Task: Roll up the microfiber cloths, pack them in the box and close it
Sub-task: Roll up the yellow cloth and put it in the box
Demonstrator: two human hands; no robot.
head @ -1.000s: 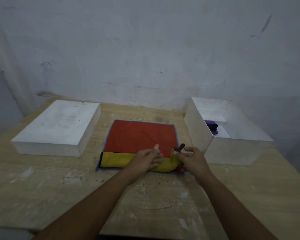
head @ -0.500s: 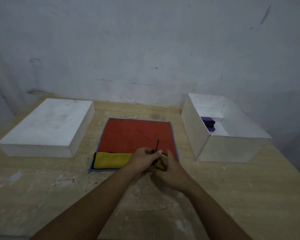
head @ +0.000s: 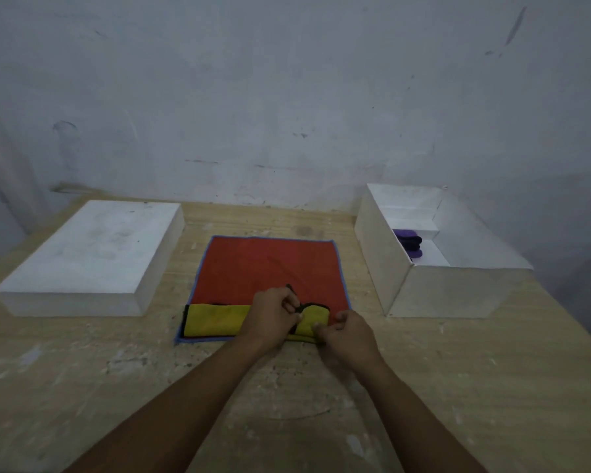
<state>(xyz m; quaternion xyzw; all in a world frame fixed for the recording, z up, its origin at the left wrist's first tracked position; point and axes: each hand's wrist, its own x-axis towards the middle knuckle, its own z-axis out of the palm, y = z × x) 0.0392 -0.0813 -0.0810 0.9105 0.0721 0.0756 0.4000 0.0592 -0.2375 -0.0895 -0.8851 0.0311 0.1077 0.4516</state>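
Note:
A yellow microfiber cloth (head: 215, 319) with a black edge lies folded into a narrow strip along the near edge of a flat red cloth (head: 270, 264) with a blue border. My left hand (head: 270, 317) grips the strip's right part, fingers curled over its black edge. My right hand (head: 347, 331) pinches the strip's right end, which is curling over. The open white box (head: 434, 291) stands to the right, with a rolled purple cloth (head: 408, 244) inside at its far end.
A white box lid (head: 89, 254) lies flat on the left of the wooden table (head: 82, 387). A bare wall stands right behind the table. The table's right edge runs close past the open box.
My hands have shifted along the yellow strip's right end, and the end has been turned over on itself. My right hand moved slightly right and now pinches the end.

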